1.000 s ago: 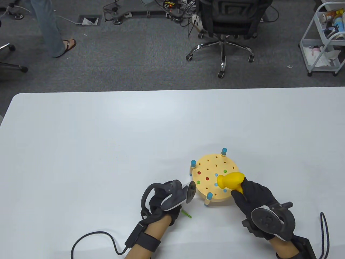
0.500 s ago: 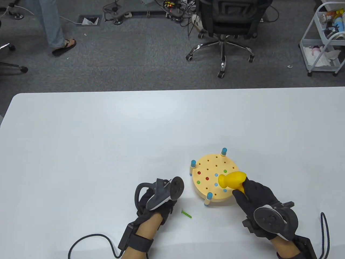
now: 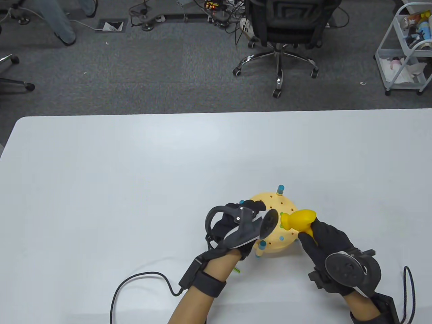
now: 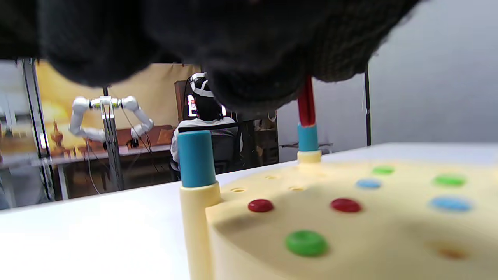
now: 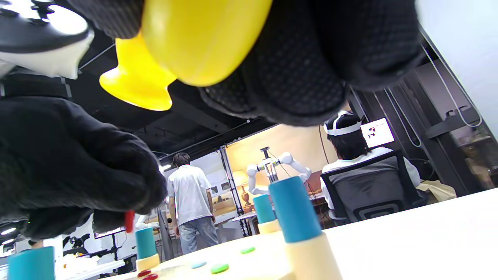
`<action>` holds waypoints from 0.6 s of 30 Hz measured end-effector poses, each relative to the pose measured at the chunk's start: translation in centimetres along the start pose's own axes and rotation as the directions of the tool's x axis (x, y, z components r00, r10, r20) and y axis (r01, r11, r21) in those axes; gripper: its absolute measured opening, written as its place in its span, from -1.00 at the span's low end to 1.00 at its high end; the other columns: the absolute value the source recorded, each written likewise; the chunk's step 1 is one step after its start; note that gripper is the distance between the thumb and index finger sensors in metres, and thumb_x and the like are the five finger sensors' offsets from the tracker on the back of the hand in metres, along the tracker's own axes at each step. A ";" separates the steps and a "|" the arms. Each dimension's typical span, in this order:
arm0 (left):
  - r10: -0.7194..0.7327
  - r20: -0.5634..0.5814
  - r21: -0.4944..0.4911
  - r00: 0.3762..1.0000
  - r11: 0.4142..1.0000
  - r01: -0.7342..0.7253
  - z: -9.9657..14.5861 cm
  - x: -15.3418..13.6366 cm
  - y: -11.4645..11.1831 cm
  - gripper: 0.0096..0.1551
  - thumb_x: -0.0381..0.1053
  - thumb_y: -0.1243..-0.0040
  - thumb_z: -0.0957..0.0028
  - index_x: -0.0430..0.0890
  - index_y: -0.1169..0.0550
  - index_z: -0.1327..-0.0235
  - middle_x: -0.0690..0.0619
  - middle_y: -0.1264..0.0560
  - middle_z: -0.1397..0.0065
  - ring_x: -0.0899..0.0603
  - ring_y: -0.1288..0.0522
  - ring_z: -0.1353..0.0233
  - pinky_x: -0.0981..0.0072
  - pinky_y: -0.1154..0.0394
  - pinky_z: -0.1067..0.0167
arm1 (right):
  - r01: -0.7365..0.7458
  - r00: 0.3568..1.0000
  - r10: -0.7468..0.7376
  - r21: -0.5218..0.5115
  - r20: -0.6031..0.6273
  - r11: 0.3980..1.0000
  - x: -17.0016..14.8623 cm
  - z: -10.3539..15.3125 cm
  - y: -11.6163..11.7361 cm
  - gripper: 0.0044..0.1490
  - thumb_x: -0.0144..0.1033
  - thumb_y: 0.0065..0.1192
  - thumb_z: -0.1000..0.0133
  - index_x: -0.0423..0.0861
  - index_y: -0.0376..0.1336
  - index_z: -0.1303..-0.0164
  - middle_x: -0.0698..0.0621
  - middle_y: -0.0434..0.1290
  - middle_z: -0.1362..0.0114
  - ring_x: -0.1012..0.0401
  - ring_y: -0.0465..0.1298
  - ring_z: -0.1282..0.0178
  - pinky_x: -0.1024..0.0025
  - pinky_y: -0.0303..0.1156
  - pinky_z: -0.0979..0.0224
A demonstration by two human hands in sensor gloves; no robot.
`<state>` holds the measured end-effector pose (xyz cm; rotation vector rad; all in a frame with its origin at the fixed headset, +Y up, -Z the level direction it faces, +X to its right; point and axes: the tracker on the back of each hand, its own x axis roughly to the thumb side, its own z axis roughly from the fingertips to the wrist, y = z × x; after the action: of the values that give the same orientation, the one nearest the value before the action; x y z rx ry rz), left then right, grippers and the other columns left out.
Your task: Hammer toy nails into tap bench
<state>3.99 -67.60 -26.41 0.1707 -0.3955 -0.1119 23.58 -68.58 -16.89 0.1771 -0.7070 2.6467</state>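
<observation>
The round cream tap bench (image 3: 285, 206) with blue-capped legs stands near the table's front; several red, green and blue nail heads sit flush in it (image 4: 307, 243). My left hand (image 3: 248, 211) hovers over the bench's left part and pinches a red nail (image 4: 306, 105), point down, a little above the top; the nail also shows in the right wrist view (image 5: 129, 221). My right hand (image 3: 320, 241) grips the yellow toy hammer (image 3: 298, 219) by its handle, its head raised just right of the bench.
A green nail (image 3: 237, 269) lies on the white table (image 3: 135, 175) beside my left forearm. A black cable (image 3: 141, 287) trails from the left wrist. Beyond the far edge are an office chair (image 3: 281, 30) and a white cart (image 3: 405, 50).
My left hand has moved from the table left of the bench up and right over the bench. The right hand with the hammer has shifted right, off the bench's top.
</observation>
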 end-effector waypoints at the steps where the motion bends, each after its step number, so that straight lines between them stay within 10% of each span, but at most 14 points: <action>1: -0.026 -0.005 -0.005 1.000 1.000 0.026 -0.6 0.5 -0.3 -0.54 0.07 -0.25 0.19 -0.03 -0.64 0.05 -0.06 -0.72 0.25 0.07 -0.62 0.64 0.17 -0.63 0.33 | 0.000 1.000 0.000 0.002 -0.008 1.000 -0.2 -0.1 0.0 -0.15 0.19 -0.10 0.01 -0.15 0.34 -0.26 0.02 0.62 0.07 0.21 0.66 0.24 0.25 0.59 -0.02; 18: 0.077 -0.122 -0.127 0.990 0.988 -0.092 -3.3 0.7 -2.2 -0.54 0.06 -0.36 0.23 -0.06 -0.68 0.08 -0.05 -0.78 0.25 0.06 -0.63 0.69 0.18 -0.64 0.39 | 0.011 1.000 -0.011 0.027 -0.018 1.000 -0.6 -0.3 0.4 -0.15 0.19 -0.10 0.01 -0.16 0.34 -0.26 0.02 0.62 0.07 0.20 0.66 0.24 0.25 0.59 -0.01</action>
<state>5.74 -69.40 -29.60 0.0291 -0.2774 -0.0437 23.93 -68.95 -17.47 0.1640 -0.6634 2.6450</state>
